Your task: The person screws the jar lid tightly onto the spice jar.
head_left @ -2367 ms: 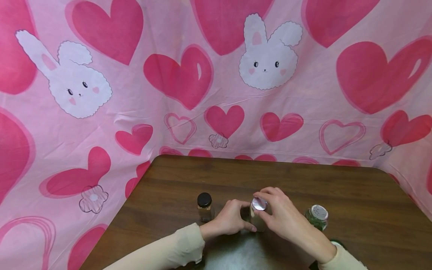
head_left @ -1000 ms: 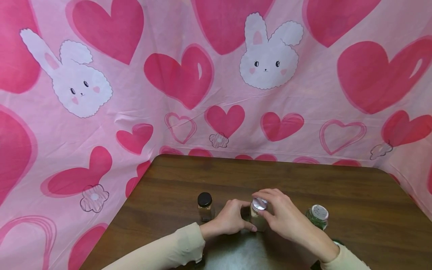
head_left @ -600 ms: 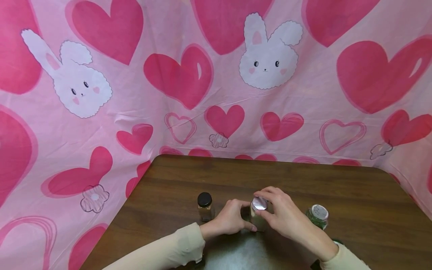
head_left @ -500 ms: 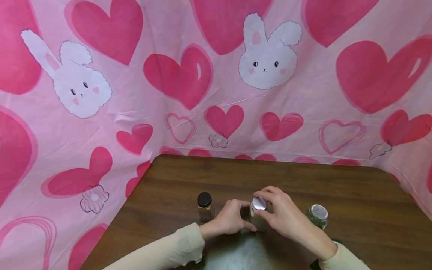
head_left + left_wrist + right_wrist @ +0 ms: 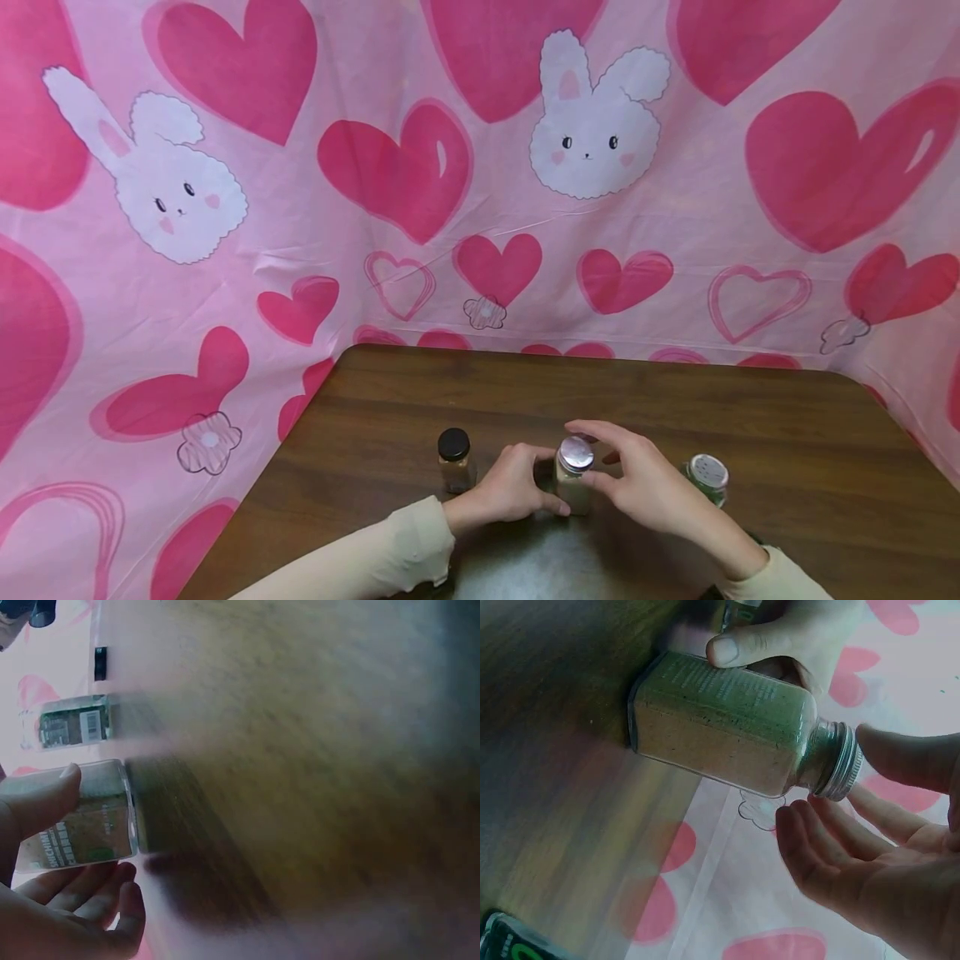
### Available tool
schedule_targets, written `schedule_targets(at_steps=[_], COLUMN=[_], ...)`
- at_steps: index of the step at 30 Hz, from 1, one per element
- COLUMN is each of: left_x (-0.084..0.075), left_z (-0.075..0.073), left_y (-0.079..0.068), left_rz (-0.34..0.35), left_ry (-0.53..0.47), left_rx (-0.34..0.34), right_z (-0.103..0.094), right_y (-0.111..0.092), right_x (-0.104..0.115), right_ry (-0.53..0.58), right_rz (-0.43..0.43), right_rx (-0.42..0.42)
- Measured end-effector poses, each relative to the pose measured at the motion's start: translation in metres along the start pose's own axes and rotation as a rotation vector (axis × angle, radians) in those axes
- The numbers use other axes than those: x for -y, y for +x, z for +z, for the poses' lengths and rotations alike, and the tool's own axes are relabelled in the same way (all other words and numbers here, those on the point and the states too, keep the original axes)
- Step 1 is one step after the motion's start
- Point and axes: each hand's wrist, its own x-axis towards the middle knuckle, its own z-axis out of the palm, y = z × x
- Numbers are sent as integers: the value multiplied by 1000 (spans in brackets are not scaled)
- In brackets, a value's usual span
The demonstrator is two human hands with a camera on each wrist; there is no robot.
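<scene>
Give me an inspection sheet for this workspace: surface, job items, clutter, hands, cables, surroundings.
Surface: table, brown wood grain, glare on the near side.
Job's things: silver-capped jar, upright, cap on.
Clutter: black-capped jar to its left, green jar to its right; black lid in the left wrist view.
Hands: left hand grips the silver-capped jar; right hand around its cap, contact unclear.
Cables: nothing seen.
Surroundings: pink cloth with hearts and rabbits.

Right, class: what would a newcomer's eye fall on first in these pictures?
Probably the heart-patterned pink cloth behind and beside the brown table, with its two white rabbit faces. Next, the silver-capped jar on the table, between the left hand gripping it and the right hand at its cap.
</scene>
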Motion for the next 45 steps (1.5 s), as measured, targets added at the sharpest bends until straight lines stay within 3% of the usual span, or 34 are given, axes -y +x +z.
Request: schedule_targets(at_steps=[5,18,45], left_x=[2,3,0], left_z=[-1,-2,-4], left_y=[-2,-1,-1], left_rz=[15,-16,-42], left_ry=[-41,-161,-171], left_rx=[13,38,38], right_z=[-4,-3,-2], right_y=[-2,-1,3], right_x=[-1,-5,-7], right_ry=[31,34,36], right_rz=[40,-6,-3], right_rx=[36,32,60])
